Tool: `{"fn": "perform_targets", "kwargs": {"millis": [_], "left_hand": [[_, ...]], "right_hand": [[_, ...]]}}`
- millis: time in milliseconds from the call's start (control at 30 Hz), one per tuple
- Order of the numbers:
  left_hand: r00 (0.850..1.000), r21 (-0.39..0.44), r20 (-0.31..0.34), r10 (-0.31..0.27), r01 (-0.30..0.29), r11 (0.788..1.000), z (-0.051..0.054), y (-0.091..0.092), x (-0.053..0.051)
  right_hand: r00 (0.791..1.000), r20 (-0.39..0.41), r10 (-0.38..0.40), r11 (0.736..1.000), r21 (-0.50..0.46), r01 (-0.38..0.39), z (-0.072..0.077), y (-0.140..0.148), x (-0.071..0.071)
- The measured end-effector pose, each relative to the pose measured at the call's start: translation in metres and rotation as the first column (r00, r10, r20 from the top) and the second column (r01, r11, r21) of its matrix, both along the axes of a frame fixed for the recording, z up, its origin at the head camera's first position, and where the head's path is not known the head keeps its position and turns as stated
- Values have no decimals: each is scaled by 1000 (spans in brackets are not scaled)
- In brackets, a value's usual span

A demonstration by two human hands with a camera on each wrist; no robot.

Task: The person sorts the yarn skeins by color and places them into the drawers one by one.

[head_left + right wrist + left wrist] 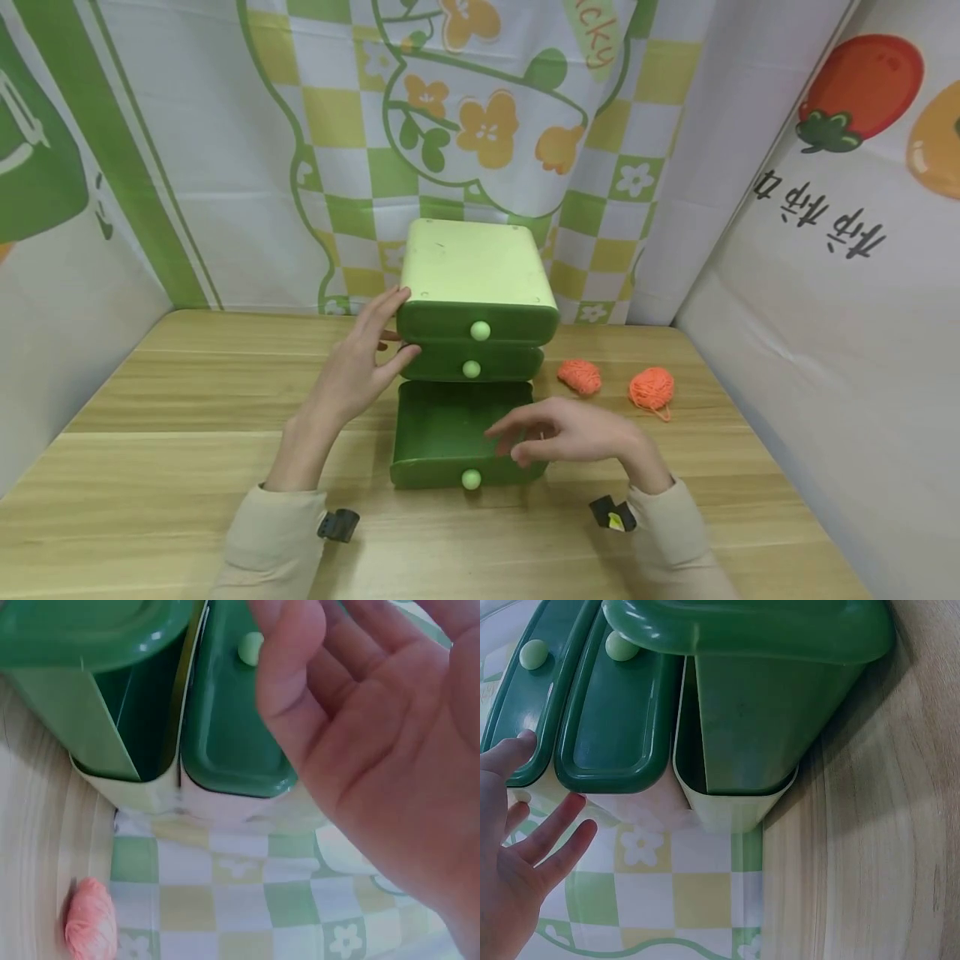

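Observation:
A small three-drawer cabinet (472, 262) with a pale green top and dark green drawer fronts stands on the table. Its bottom drawer (431, 429) is pulled out, and no object shows inside the visible part. The top drawer (438, 322) and middle drawer (435, 362) are closed. My left hand (347, 375) rests against the cabinet's left side, its fingers extended near the upper two drawers. Over the right part of the pulled-out drawer hovers my right hand (573, 429), fingers loosely bent and holding nothing. In the right wrist view its palm covers part of the middle drawer.
Two orange yarn balls lie right of the cabinet, a nearer-in yarn ball (580, 377) and a farther-right yarn ball (652, 389) with a loose strand. Behind stands a checked, flower-printed curtain (337, 117). The wooden table (187, 442) reaches fabric walls on both sides.

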State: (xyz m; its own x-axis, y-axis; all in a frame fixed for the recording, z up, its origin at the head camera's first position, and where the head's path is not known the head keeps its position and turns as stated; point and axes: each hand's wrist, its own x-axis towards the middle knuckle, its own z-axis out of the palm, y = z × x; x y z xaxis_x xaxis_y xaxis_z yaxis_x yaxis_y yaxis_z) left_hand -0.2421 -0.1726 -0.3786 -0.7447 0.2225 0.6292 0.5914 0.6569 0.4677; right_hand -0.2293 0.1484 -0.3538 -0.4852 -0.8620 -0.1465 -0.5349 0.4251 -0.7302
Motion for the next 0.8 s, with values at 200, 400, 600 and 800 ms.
{"fn": "perform_targets", "kwargs": {"millis": [200, 400, 600, 800], "left_hand": [[1000, 6, -2, 0, 0, 1000, -1, 0, -1], [1000, -1, -4, 1, -1, 1000, -2, -1, -1], [1000, -5, -2, 3, -3, 1000, -2, -1, -1], [1000, -3, -3, 1, -1, 1000, -1, -1, -1]], "right_hand": [[991, -109, -78, 995, -72, 70, 6, 6, -1], [966, -192, -176, 980, -125, 153, 8, 10, -3], [937, -253, -242, 957, -223, 187, 9, 18, -9], [904, -251, -346, 919, -284, 273, 8, 29, -14]]}}
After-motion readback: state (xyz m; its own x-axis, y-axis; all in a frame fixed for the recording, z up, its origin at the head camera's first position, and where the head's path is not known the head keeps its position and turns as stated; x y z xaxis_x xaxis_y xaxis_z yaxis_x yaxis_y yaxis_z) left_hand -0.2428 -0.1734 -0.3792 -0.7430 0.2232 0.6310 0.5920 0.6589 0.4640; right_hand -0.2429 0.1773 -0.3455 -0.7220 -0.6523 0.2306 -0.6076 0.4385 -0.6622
